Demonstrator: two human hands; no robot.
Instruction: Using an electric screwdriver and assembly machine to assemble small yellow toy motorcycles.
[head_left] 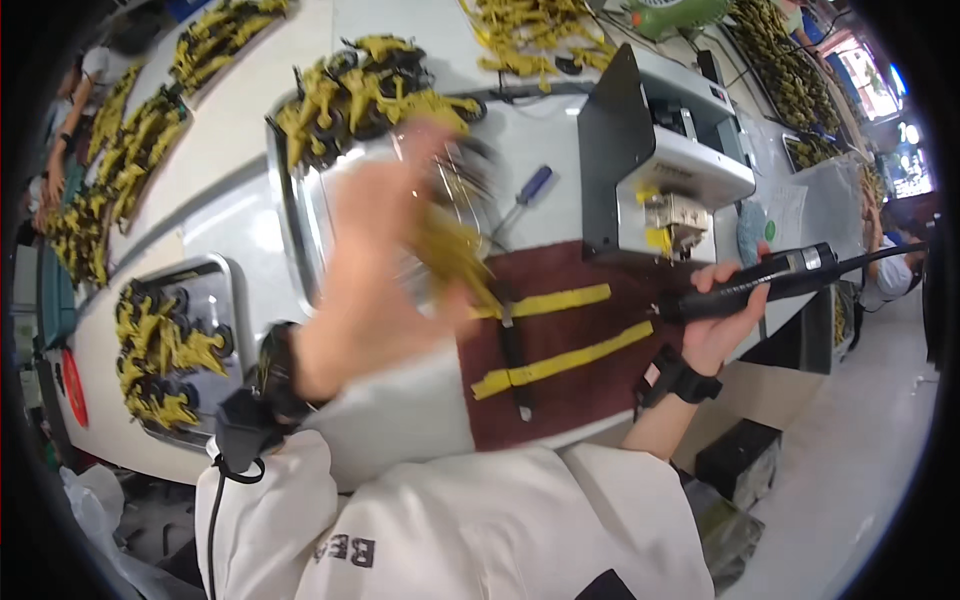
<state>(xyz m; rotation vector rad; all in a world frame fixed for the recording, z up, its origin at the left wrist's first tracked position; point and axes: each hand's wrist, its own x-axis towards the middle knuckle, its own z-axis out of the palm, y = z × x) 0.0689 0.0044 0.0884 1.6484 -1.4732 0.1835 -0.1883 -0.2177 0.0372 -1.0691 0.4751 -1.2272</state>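
My left hand (365,270) is smeared by motion above the tray's near side. Its fingers curl round a blurred yellow part (447,250), whose exact shape I cannot make out. In my right hand (722,320) is a black electric screwdriver (750,287), its tip pointing left over a dark red mat (560,390). Two yellow strips, the upper strip (560,302) and the lower strip (565,360), lie on the mat, crossed by a black bar (513,350). Behind my left hand, a metal tray (285,205) holds a heap of yellow assemblies with black wheels (370,95).
A grey and white box-shaped machine (670,165) stands beyond the mat. Left of it lies a blue-handled screwdriver (535,187). Another tray (235,310) of yellow assemblies sits at left. More yellow heaps (535,35) fill the back. Another person's hand (55,180) shows far left.
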